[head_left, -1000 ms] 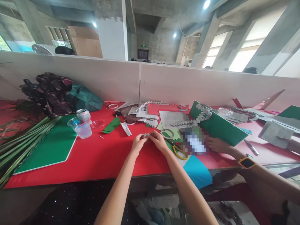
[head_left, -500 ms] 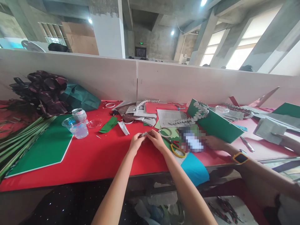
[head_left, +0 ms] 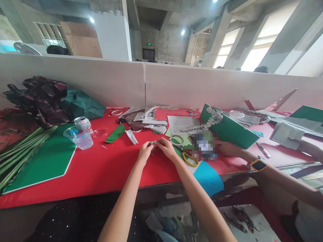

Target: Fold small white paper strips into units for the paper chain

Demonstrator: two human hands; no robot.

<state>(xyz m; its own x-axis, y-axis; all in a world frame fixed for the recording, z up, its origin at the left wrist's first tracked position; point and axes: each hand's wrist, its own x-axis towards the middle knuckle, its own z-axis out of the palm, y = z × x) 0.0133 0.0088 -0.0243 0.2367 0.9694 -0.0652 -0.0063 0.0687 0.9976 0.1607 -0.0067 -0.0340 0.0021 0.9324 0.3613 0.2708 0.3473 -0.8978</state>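
Close together over the red tabletop (head_left: 106,171), my two hands pinch a small folded paper piece (head_left: 153,143), greyish white and mostly covered by fingers. My left hand (head_left: 145,151) grips its left side. Fingers of my right hand (head_left: 165,148) are closed on its right side. Just right of my right hand lie a roll of tape (head_left: 176,140) and yellow-handled scissors (head_left: 190,160). Behind, a zigzag folded paper chain (head_left: 199,127) rests on a printed sheet (head_left: 176,123). Another paper chain (head_left: 153,110) sits on a paper pile farther back.
Left stand a plastic cup (head_left: 80,138) and a can (head_left: 83,124), beside a green board (head_left: 47,161) with long green leaves (head_left: 27,148). Right, a co-worker's hand (head_left: 228,148) with a watch is near a blurred object and a propped green board (head_left: 232,132). A white partition (head_left: 106,80) closes the back.
The view has shifted slightly, so the scene sits a little to the left. My fingers have moved slightly around the paper piece, which both hands still hold.
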